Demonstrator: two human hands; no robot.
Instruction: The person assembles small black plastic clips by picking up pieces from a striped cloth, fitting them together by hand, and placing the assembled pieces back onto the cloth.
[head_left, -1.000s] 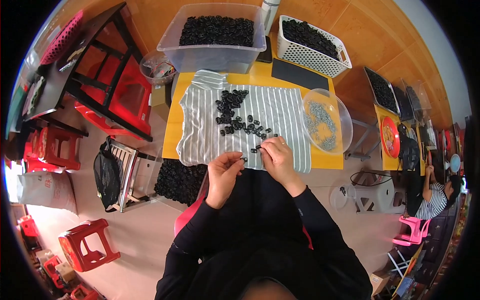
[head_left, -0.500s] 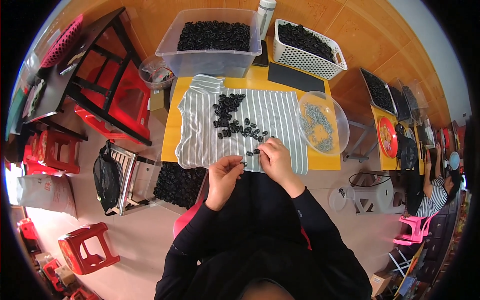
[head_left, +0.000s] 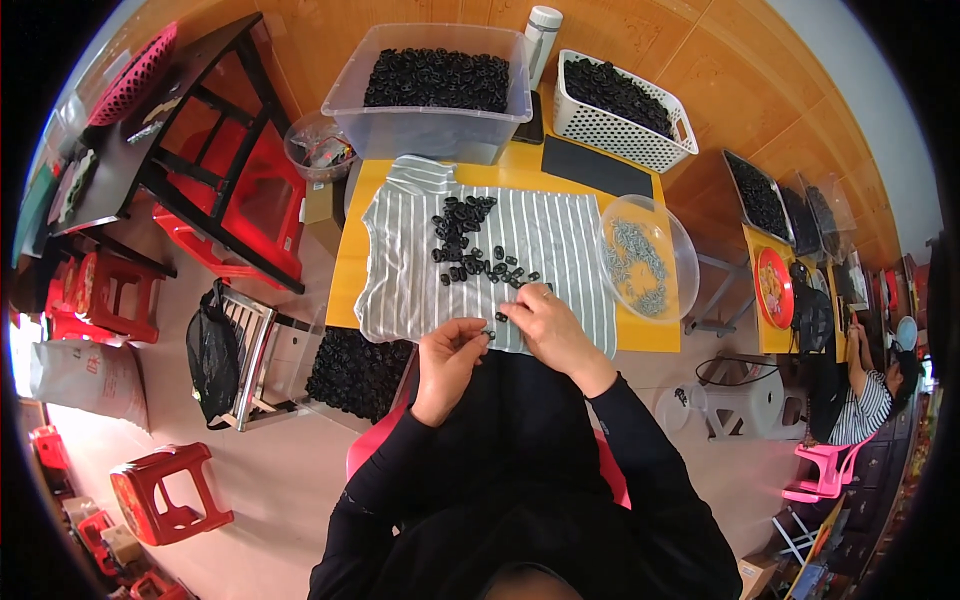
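My left hand (head_left: 449,362) is closed in a pinch at the near edge of a grey-and-white striped cloth (head_left: 560,230). A small black piece with a metal-looking bit shows at its fingertips. Close by on the right, my right hand (head_left: 545,322) has thumb and finger together at another small black oval piece (head_left: 501,316). Beyond both hands, a loose pile of black oval pieces (head_left: 462,225) lies on the cloth, with several stray ones near my right fingers. Right of the cloth sits a clear round tub (head_left: 683,255) of small silvery metal parts.
At the back of the yellow table (head_left: 345,270) stand a clear bin (head_left: 420,135) and a white basket (head_left: 620,140), both holding black pieces, plus a white bottle (head_left: 541,45). Another container of black pieces (head_left: 355,370) is below left. A person (head_left: 865,405) sits far right.
My right hand has drawn slightly nearer to me, with its fingertips at a black piece closer to my left hand. My left hand keeps its pinch. The whole view has shifted slightly.
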